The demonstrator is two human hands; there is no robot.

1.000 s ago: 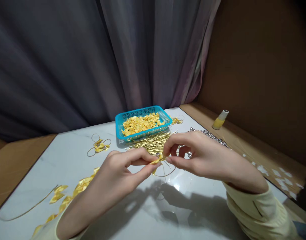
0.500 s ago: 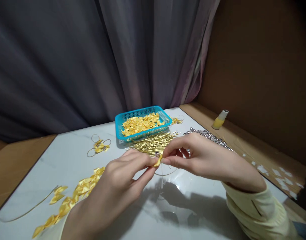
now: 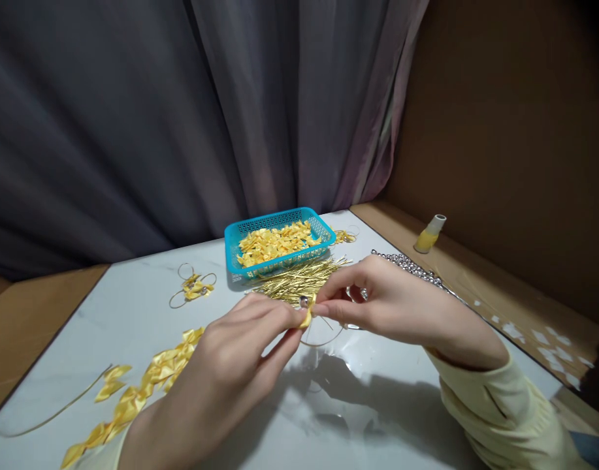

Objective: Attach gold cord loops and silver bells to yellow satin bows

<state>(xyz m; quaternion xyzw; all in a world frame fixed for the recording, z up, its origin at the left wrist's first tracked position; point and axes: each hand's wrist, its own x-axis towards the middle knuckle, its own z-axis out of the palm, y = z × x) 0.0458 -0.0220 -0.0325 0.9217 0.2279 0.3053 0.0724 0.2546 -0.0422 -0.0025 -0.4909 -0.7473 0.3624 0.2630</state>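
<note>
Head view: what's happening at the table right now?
A person pinches a small yellow bow between both hands, left hand and right hand meeting at it above the white table. A thin gold wire loop hangs below the bow. Behind the hands lie a pile of gold wires and a blue basket of yellow bows. A strip of joined bows lies at left, a bead chain at right.

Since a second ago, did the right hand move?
Yes. The right hand has slid a little left, toward the left hand, judged against the blue basket.
</note>
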